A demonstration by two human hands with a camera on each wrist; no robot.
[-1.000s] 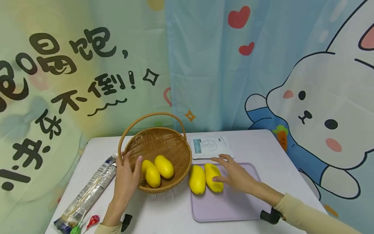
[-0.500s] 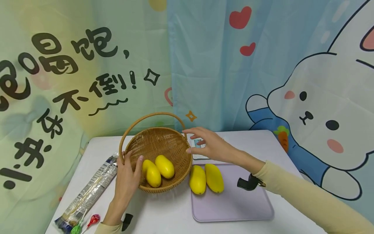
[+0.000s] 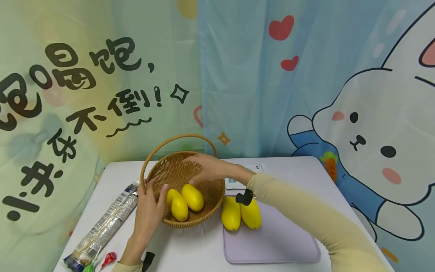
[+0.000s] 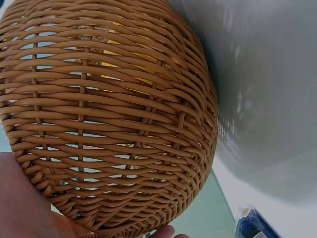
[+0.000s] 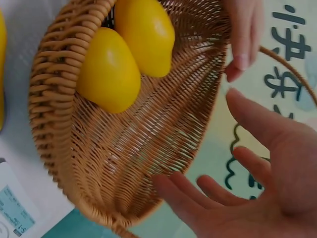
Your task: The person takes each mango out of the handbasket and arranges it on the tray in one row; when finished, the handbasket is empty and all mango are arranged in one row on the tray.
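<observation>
A brown wicker basket (image 3: 166, 168) with an arched handle stands tilted toward me in the head view, two yellow mangoes (image 3: 192, 197) lying inside. My left hand (image 3: 148, 207) grips its left rim, thumb on the inner side. The left wrist view shows mostly the woven outside (image 4: 114, 124) of the basket. My right hand (image 3: 212, 168) hovers over the basket's opening above the mangoes, holding nothing. In the right wrist view its fingers (image 5: 185, 198) are spread and loosely bent. Two more mangoes (image 3: 231, 215) lie on a lilac tray (image 3: 272, 245) to the right, one partly hidden by the wrist strap.
Behind the tray is a white kitchen scale (image 3: 233, 184), partly covered by the right arm. A long silver packet (image 3: 108, 223) lies left of the basket. Near it are a red lollipop (image 3: 109, 258) and a green lollipop (image 3: 89, 268). A printed curtain hangs behind the table.
My right hand has moved from above the tray's mangoes, past the basket's right rim, to over its opening. The left hand keeps its hold on the rim. The mangoes stay where they were.
</observation>
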